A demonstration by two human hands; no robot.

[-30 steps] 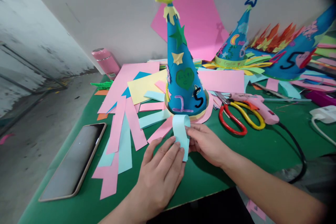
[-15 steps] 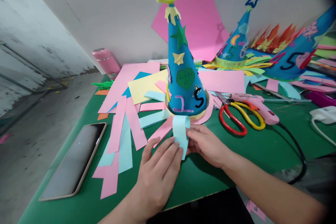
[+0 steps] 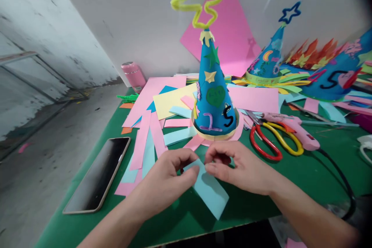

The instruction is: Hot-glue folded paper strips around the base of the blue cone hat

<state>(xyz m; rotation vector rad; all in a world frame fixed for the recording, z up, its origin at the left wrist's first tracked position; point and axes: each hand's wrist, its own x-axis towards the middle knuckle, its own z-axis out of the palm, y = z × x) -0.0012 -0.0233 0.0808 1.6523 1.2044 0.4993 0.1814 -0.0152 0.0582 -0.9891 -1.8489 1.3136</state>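
A light blue paper strip (image 3: pixel 210 192) slants toward the table's front edge, its lower end nearest me. My left hand (image 3: pixel 171 178) pinches its upper end between thumb and bent fingers. Close by the strip's right edge is my right hand (image 3: pixel 238 168), fingers curled, with a gap between thumb and forefinger; it appears to hold nothing. Just beyond both hands stands a blue cone party hat (image 3: pixel 215 104) with stars, a green heart, a purple and black "15" and a yellow pipe-cleaner star (image 3: pixel 200 6) on top. Pink and light blue strips fan out around its base.
To the left lie a phone (image 3: pixel 97 176) and several paper strips (image 3: pixel 141 143). Scissors (image 3: pixel 266 141) and a pink glue gun (image 3: pixel 303 133) with a black cable rest at right. A pink bottle (image 3: pixel 133 76) and more decorated hats (image 3: pixel 267 56) stand behind.
The light blue strip, curled upright against the hat's base before, now lies slanted toward me, away from the hat. My left hand has turned to pinch its end. The view has tilted up.
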